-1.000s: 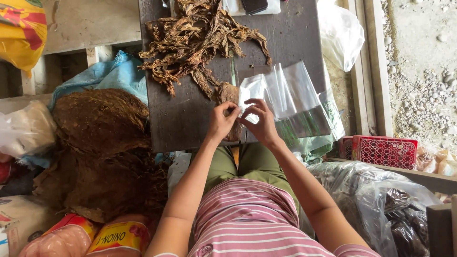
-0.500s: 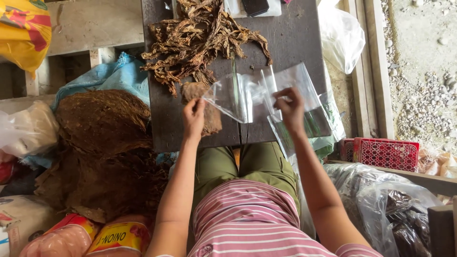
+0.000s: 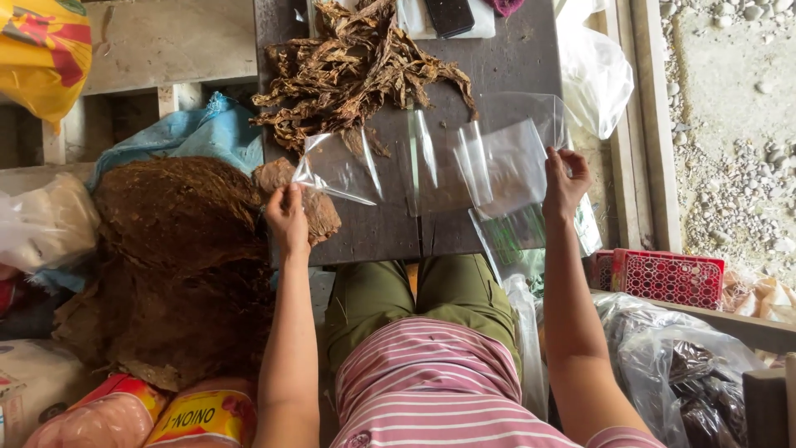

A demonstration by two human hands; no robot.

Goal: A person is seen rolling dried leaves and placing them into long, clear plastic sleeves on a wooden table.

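Note:
My left hand (image 3: pixel 288 217) pinches the left end of a clear plastic bag (image 3: pixel 431 166), and my right hand (image 3: pixel 565 178) pinches its right end. The bag is stretched wide between them, just above a dark wooden table (image 3: pixel 390 232). A small clump of brown dried leaf (image 3: pixel 319 211) lies under the bag near my left hand. A heap of dried brown leaves (image 3: pixel 348 70) sits on the table beyond the bag.
A large mound of dark shredded leaf (image 3: pixel 178 257) rests on a blue sheet (image 3: pixel 207 133) at the left. More clear bags (image 3: pixel 518 241) hang at the table's right edge. A red plastic basket (image 3: pixel 663 278) and filled plastic sacks (image 3: pixel 680 373) stand at the right.
My hands were together at the table's near edge holding the bag. They have moved apart, left hand leftward and right hand rightward, pulling the bag out wide.

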